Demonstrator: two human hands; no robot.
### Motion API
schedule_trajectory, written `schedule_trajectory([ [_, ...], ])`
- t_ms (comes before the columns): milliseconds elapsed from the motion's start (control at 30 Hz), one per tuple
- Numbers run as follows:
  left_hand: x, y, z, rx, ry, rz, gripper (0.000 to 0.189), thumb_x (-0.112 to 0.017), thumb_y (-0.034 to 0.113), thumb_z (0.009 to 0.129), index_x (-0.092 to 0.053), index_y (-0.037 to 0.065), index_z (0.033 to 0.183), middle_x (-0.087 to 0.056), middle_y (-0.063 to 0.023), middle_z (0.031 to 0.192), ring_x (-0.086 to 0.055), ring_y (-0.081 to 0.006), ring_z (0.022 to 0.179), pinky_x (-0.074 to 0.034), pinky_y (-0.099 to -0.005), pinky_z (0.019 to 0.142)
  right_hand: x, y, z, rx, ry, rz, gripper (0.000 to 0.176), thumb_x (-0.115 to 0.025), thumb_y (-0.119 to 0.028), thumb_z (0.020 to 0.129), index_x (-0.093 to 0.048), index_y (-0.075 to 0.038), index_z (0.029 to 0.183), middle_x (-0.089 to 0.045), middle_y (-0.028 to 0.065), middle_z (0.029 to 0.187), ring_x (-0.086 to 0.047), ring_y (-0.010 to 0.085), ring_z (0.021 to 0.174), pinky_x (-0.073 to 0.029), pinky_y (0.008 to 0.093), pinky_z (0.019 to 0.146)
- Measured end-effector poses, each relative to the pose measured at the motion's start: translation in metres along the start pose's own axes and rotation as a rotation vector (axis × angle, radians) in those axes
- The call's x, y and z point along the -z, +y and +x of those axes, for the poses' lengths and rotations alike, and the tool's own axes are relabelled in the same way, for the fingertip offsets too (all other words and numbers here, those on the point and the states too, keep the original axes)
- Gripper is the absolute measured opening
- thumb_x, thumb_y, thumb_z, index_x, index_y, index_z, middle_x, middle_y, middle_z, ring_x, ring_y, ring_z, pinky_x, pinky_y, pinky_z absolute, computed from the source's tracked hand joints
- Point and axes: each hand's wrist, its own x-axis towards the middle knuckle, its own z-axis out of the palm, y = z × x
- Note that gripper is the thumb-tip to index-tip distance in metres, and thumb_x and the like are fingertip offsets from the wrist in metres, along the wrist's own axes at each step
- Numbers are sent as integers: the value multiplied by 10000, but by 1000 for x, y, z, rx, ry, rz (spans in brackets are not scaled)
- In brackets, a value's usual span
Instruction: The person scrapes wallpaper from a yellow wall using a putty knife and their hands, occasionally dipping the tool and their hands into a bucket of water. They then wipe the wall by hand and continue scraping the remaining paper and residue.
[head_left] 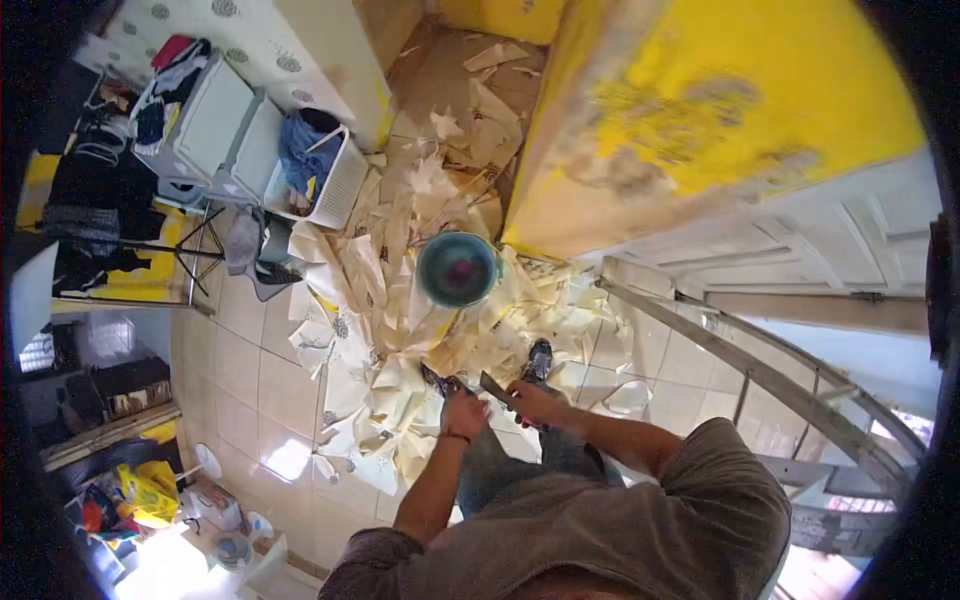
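Observation:
My right hand (533,402) is closed around the handle of a scraper (496,389), its flat dark blade pointing up and left towards my other hand. My left hand (463,412), a band at its wrist, is held just left of the blade with its fingers curled; I cannot tell what is in them. Both hands are in front of my legs, above my dark shoes (540,356). Torn strips of cream wallpaper (400,400) lie thickly around my feet. Beyond them stands a teal bucket (457,270) with dark contents.
A metal ladder (745,355) leans at the right beside a white door (800,235). The yellow wall (680,110) has bare, stained patches. White laundry baskets (340,190) with clothes stand at the left. A yellow bag (150,492) lies among clutter at the lower left.

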Motion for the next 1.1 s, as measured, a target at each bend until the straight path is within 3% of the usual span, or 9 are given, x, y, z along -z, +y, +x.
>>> schedule_trajectory([
  [100,-7,0,-14,250,62,22,624,-425,604,1010,-616,17,1100,-646,-126,1169,-578,-271,1131,-448,-529,1018,-40,60,99,328,-51,-526,308,-606,-231,938,-643,18,1116,-732,182,913,-689,242,702,-544,402,607],
  [233,66,-2,8,-149,240,390,570,-330,498,1066,-637,19,1050,-695,-141,884,-657,-239,750,-547,-389,686,-51,61,238,422,-589,-884,327,-560,-365,950,-727,-115,1081,-734,147,993,-691,298,906,-514,442,837],
  [400,151,34,-37,-538,574,1028,427,-376,306,1072,-595,-27,916,-663,-122,705,-635,-200,588,-510,-337,564,40,49,498,491,432,-1043,195,-603,-174,812,-681,-38,929,-705,230,890,-694,410,836,-544,527,746],
  [500,155,49,-49,-600,587,862,371,-400,256,1061,-573,-32,905,-648,-121,694,-628,-188,576,-496,-337,535,71,-6,545,38,298,-1068,401,-615,-174,835,-651,-48,1215,-712,220,1101,-695,383,1035,-556,501,860],
  [567,187,43,-48,-913,798,1978,368,-391,241,1053,-561,-32,876,-618,-110,652,-602,-183,518,-482,-339,486,76,-8,555,-32,312,-1150,474,-569,-227,902,-567,-69,1349,-586,226,1312,-597,365,1207,-480,501,1003],
  [633,155,60,-54,-701,801,1431,357,-392,230,1046,-562,-32,873,-612,-111,631,-595,-185,499,-473,-335,468,77,6,582,-7,391,-1207,513,-529,-270,958,-503,-93,1438,-467,222,1498,-505,347,1346,-413,507,1102],
  [700,234,37,-60,-492,761,1078,376,-390,235,1035,-577,-34,850,-605,-106,558,-582,-186,445,-455,-325,422,75,40,624,361,351,187,733,-597,-342,934,-299,-133,1570,-313,206,1598,-369,354,1441,-298,502,1177],
  [933,117,84,-47,-573,842,1186,376,-380,221,1020,-579,-27,818,-589,-104,503,-587,-194,431,-465,-343,416,49,64,651,315,730,-1163,376,-596,-308,924,-692,-58,1189,-684,218,1185,-669,369,1080,-510,522,934],
  [1100,220,67,-31,-1292,642,2242,330,-429,246,1008,-590,-13,883,-591,-108,548,-575,-221,404,-454,-351,390,50,28,605,226,-79,397,236,-603,-272,951,-698,-75,1040,-641,52,805,-604,160,677,-504,319,565],
])
